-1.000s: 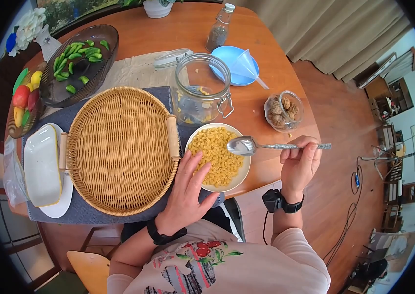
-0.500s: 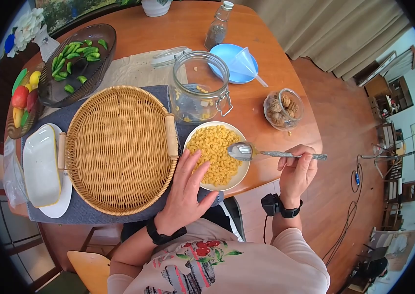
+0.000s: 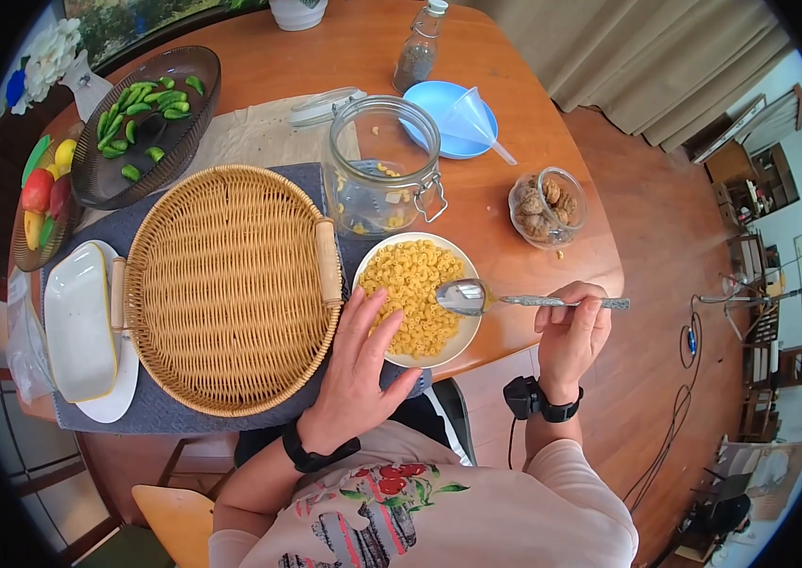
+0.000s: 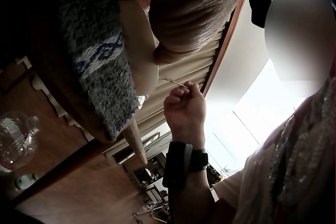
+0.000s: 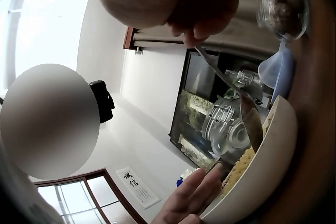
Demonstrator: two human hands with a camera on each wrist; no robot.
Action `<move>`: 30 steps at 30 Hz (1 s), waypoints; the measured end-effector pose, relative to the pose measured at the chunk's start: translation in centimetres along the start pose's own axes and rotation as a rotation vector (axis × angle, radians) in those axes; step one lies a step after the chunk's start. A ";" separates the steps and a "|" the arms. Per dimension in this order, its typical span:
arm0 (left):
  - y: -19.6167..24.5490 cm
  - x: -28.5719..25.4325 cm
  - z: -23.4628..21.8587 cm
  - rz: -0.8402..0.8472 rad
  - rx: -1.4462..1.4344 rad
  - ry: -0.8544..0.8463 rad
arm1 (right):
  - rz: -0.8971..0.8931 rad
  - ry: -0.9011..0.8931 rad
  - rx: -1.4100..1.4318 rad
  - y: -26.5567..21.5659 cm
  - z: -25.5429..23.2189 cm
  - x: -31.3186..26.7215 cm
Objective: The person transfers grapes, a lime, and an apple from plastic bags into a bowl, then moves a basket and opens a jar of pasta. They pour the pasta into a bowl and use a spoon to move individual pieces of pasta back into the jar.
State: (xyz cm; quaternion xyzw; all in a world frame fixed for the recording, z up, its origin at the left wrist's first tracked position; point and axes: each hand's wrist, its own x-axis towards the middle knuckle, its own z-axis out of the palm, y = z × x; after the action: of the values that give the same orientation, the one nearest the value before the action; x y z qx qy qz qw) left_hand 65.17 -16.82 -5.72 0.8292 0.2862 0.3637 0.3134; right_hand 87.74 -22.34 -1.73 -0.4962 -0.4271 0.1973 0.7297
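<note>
In the head view, we are keeping our left hand [image 3: 352, 383] open at the seven o'clock side of the white bowl [image 3: 465, 336], its fingers slanting towards one o'clock and reaching over the rim. Our right hand [image 3: 571, 333] is pinching the spoon [image 3: 463, 297] by its handle, which is pointing to three o'clock while its head is lying above the pasta [image 3: 424, 327]. The wicker basket [image 3: 230, 289] is sitting at nine o'clock on the counter [image 3: 505, 256].

In the left wrist view, our left hand is looming at twelve o'clock, and our right fingers are closing around the thin handle.

In the right wrist view, the spoon is slanting towards five o'clock into the bowl; we cannot tell whether it is touching pasta.
</note>
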 end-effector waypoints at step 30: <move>-0.1 -0.1 0.1 0.002 -0.005 0.007 | 0.346 0.160 0.282 1.5 0.0 0.1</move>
State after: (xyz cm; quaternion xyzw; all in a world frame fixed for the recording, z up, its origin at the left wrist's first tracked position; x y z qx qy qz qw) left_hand 65.16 -16.87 -5.83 0.8275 0.2855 0.3677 0.3139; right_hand 88.04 -21.58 -3.05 -0.4693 -0.2449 0.3371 0.7785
